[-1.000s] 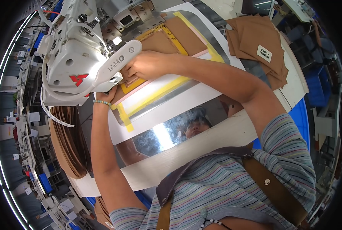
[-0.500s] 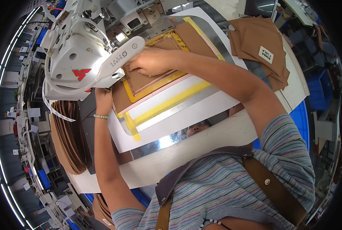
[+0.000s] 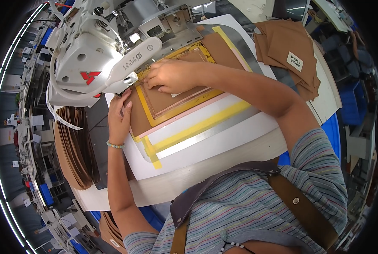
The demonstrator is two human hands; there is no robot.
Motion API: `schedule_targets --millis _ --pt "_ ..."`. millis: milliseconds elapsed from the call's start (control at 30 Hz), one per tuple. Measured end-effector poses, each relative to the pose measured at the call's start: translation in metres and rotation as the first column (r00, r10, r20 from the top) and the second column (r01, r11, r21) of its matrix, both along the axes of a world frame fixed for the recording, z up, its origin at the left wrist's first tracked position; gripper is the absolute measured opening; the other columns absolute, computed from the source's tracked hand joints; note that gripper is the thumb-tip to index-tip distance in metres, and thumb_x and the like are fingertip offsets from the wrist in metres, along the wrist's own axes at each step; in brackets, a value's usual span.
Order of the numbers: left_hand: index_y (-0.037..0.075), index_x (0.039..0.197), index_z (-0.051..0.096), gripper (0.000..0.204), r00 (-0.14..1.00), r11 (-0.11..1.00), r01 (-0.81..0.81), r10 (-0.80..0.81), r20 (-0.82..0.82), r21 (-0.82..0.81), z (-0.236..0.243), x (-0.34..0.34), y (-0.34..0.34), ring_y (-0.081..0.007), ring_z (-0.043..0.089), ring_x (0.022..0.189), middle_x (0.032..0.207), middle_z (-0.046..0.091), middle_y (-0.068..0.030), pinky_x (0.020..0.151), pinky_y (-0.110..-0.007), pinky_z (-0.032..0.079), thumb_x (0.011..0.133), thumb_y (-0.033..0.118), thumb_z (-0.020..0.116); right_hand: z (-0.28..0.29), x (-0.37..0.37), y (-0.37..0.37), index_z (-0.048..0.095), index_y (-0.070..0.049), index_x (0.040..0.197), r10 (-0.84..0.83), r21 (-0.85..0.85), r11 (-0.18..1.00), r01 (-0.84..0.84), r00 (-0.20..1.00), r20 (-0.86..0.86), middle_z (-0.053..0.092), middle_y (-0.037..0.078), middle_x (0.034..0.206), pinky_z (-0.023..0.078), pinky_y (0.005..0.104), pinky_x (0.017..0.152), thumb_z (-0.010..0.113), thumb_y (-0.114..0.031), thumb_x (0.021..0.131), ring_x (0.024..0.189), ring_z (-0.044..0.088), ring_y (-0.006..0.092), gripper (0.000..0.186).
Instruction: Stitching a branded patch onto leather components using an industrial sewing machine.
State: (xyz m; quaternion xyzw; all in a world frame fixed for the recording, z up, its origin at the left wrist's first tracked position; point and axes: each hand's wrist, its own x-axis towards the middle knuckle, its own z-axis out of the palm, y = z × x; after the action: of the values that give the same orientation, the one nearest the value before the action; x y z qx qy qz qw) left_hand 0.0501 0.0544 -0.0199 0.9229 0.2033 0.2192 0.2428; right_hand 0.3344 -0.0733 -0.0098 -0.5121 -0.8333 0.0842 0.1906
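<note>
A brown flat piece [image 3: 189, 96] lies inside a yellow frame [image 3: 182, 107] on a template board edged with yellow tape [image 3: 197, 120], over a white sheet [image 3: 218, 135]. My right hand [image 3: 165, 76] rests on the piece, fingers bent and apart, with a small pale patch below them. My left hand [image 3: 119, 113] lies at the board's left edge beside the machine head, fingers extended and thumb apart. The white sewing machine [image 3: 87, 59] stands over the frame's upper left, with its lamp arm [image 3: 134, 57] partly covering that corner.
Brown pieces with a white label [image 3: 282, 42] are piled at the right. A long stack of brown pieces [image 3: 74, 152] lies at the left. A pale table edge [image 3: 176, 186] runs in front of me. Blue bins [image 3: 350, 97] and other workstations surround the table.
The template board, frame and white sheet have slid toward me and to the right, covering more of the shiny plate. My right hand has moved with them; my left hand now shows more fully.
</note>
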Motion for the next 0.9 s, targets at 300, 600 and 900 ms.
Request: schedule_targets --millis 300,600,900 --pt "0.005 0.134 0.072 0.031 0.998 0.984 0.057 -0.051 -0.041 0.17 0.009 -0.006 -0.028 -0.0362 0.06 0.14 0.14 0.072 -0.0115 0.118 -0.045 0.045 0.103 0.006 0.066 0.031 0.035 -0.053 0.072 -0.005 0.133 -0.153 -0.11 0.981 0.163 0.984 0.092 0.069 0.008 0.145 0.045 0.0452 0.118 0.068 -0.021 0.101 0.139 0.057 0.0271 0.036" --pt "0.005 0.141 0.068 0.04 0.974 0.962 0.194 -0.166 -0.158 0.19 0.02 0.017 -0.05 -0.0371 0.053 0.147 0.153 0.063 -0.011 0.121 -0.048 0.041 0.101 0.006 0.067 -0.009 0.067 -0.11 0.072 -0.005 0.125 -0.393 0.339 0.896 0.285 0.866 0.31 0.072 0.006 0.135 0.056 0.0396 0.103 0.07 -0.011 0.095 0.126 0.065 0.0266 0.031" --pt "0.005 0.153 0.059 0.051 0.939 0.938 0.266 -0.201 -0.278 0.22 0.015 0.025 -0.051 -0.036 0.043 0.156 0.166 0.051 -0.0114 0.127 -0.05 0.034 0.102 0.009 0.065 -0.001 0.051 -0.109 0.068 -0.002 0.137 -0.419 0.156 0.908 0.39 0.832 0.363 0.066 0.011 0.148 0.052 0.0395 0.112 0.069 -0.006 0.093 0.139 0.059 0.0281 0.045"
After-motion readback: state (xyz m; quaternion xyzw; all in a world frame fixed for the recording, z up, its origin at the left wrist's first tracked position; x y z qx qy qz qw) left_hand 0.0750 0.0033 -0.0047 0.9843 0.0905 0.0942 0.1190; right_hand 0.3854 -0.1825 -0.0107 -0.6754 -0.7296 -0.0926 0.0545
